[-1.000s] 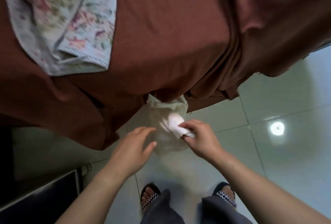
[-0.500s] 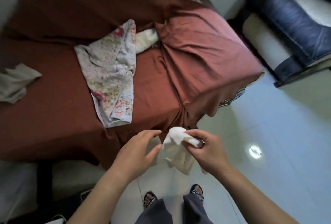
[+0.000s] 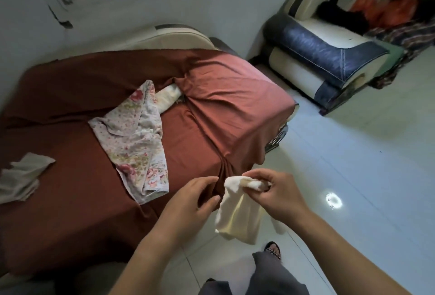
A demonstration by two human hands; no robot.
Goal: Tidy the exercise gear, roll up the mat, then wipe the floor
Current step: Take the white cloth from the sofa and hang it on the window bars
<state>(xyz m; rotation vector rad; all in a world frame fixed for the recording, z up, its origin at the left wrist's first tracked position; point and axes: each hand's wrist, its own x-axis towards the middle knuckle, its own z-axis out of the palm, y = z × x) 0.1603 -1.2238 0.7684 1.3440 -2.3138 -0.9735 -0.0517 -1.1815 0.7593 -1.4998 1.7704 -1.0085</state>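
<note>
Head view, lower centre: right hand [image 3: 280, 197] pinches the bunched top of a cream cloth [image 3: 237, 214] hanging above the tiled floor [image 3: 353, 153]; left hand [image 3: 188, 202] loosely spread beside it, holding nothing. No mat or gear visible — wiping judged not yet begun. Mid-frame: rust-sheeted bed [image 3: 70, 200].

Entry: you had no legible text, label, brand, number or sign anywhere in view. The pale cloth [image 3: 237, 212] showed no print. The floral cloth [image 3: 134, 144] carried a flower pattern only, no lettering.
</note>
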